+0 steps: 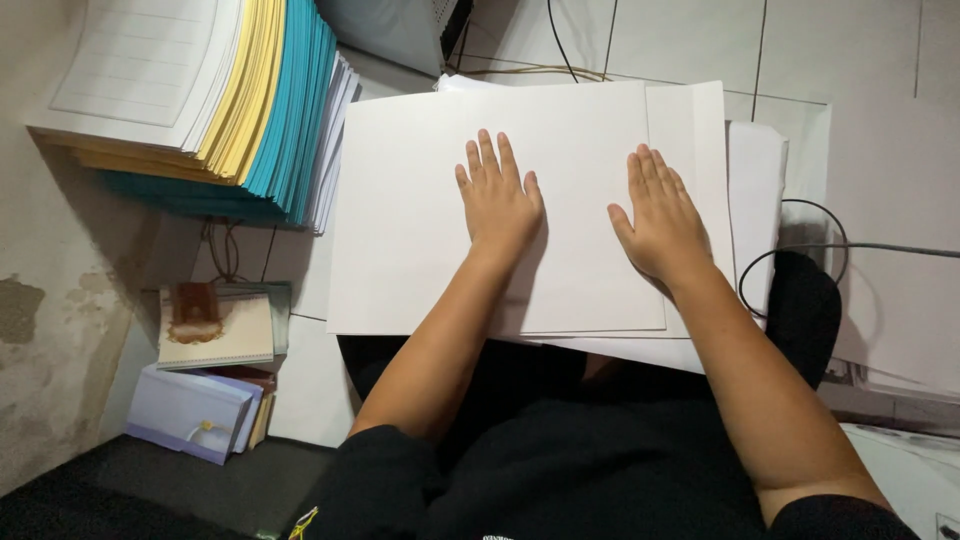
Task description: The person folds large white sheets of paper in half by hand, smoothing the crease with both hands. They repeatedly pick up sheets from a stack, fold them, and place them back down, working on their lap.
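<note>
We press our left hand [497,205] and right hand [660,215] flat, fingers spread and holding nothing, on the white sheets [420,200] on our lap. Thin and limp, they likely slide; grip an edge. Far left, a yellow-and-teal paper stack [270,100]; near left, a lilac box [190,412].

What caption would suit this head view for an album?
Left hand and right hand pressed flat on white sheets, paper stack beside.
</note>
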